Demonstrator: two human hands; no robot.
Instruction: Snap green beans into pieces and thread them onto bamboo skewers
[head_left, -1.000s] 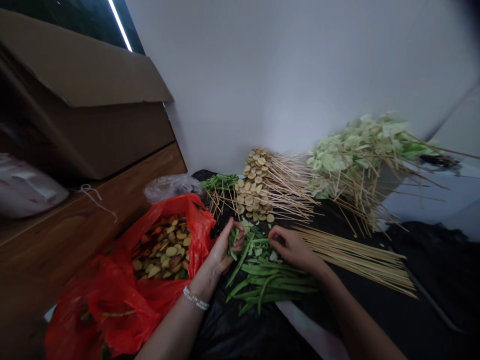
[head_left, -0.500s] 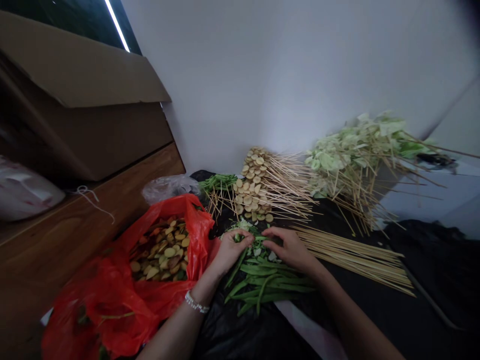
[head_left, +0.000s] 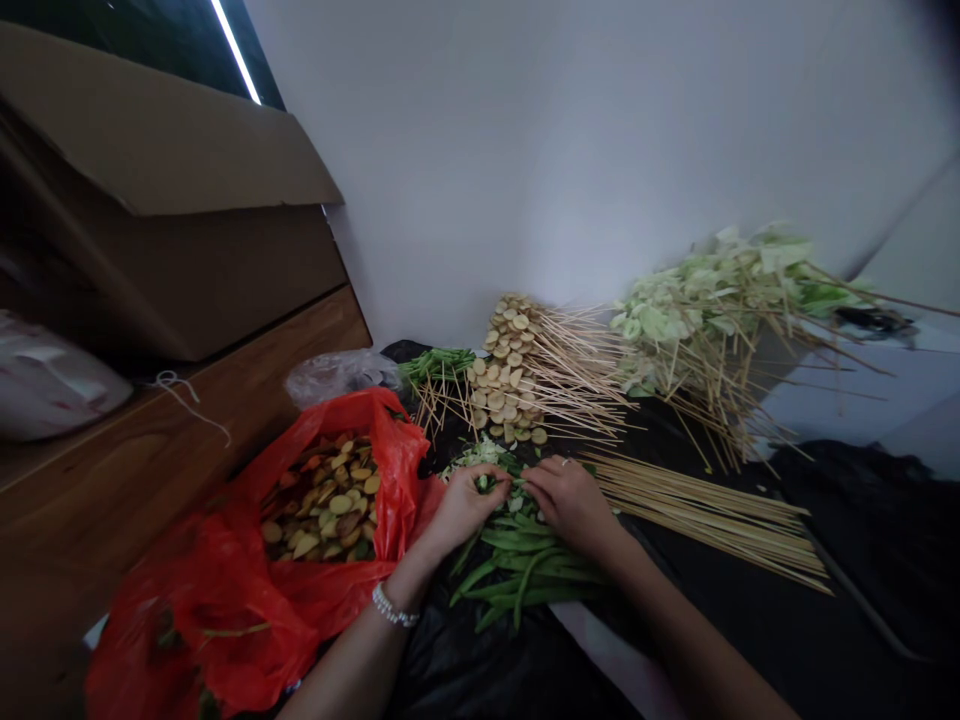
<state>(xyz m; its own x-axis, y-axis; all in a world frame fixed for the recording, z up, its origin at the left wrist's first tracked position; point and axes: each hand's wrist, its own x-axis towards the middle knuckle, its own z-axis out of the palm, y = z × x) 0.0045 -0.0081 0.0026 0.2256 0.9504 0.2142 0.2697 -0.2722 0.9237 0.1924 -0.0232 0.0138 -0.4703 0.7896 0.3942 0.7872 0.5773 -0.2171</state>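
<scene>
Green beans [head_left: 529,582] under both hands; left hand [head_left: 465,508] closed on one; right hand [head_left: 570,506] curled against others

Head-worn camera, facing forward and down

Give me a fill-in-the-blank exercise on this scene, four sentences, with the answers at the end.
The beaded bracelet is on the person's ____ wrist.
The sliced pale rounds lie inside a ____ plastic bag.
Under the right hand lie long green ____.
The bundle of bamboo skewers lies to the ____ of that hand in this view.

Missing words: left; red; beans; right.
</scene>
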